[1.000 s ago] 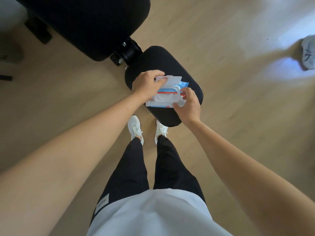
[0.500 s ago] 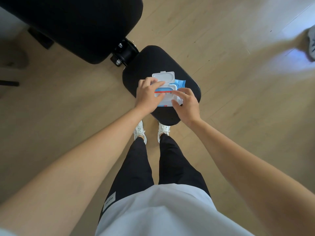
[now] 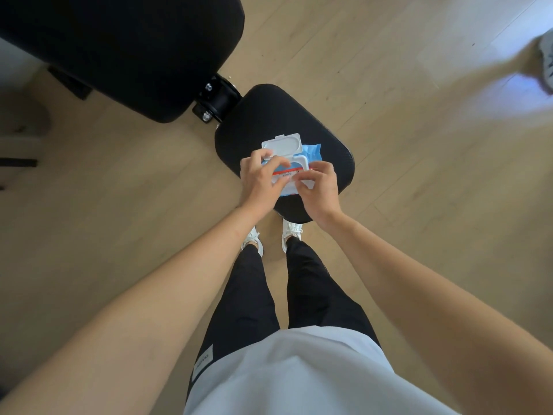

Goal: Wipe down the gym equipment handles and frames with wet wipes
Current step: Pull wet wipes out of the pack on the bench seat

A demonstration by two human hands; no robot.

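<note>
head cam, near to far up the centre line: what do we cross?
white shirt → black trousers → white shoes → seat pad → wipes pack, lid open → hinge bracket → back pad

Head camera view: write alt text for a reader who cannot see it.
Seen from above, a person's left hand holds a wet wipe pack, its white lid flipped open, on a black bench seat pad, while the right hand pinches at the pack's opening. Pale wood floor lies around the pad.
</note>
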